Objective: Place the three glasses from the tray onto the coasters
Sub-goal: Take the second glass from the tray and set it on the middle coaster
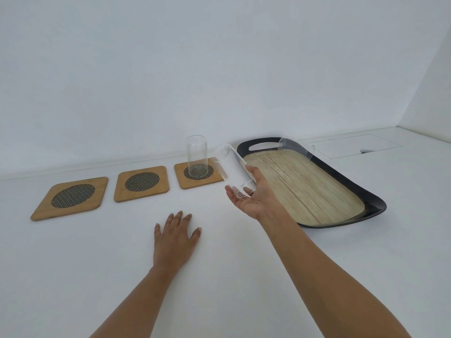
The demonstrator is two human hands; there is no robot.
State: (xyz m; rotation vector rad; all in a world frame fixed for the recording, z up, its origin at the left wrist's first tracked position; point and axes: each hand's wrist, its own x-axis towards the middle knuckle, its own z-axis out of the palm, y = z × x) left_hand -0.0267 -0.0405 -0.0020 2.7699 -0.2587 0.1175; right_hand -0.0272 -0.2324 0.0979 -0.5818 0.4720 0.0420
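Three wooden coasters with dark mesh centres lie in a row: left coaster [70, 198], middle coaster [141, 183] and right coaster [185, 181]. A clear glass [196, 154] stands upright on the right coaster. My right hand [253, 196] holds a second clear glass [231, 167] tilted in the air, between the right coaster and the tray. A third glass [296, 148] lies on its side at the far end of the black-rimmed, wood-patterned tray [361, 189]. My left hand [174, 236] rests flat on the white table, fingers spread, holding nothing.
The white table [73, 276] meets a white wall along its back edge. A flush rectangular hatch [353, 145] with a small dark notch sits in the surface behind the tray.
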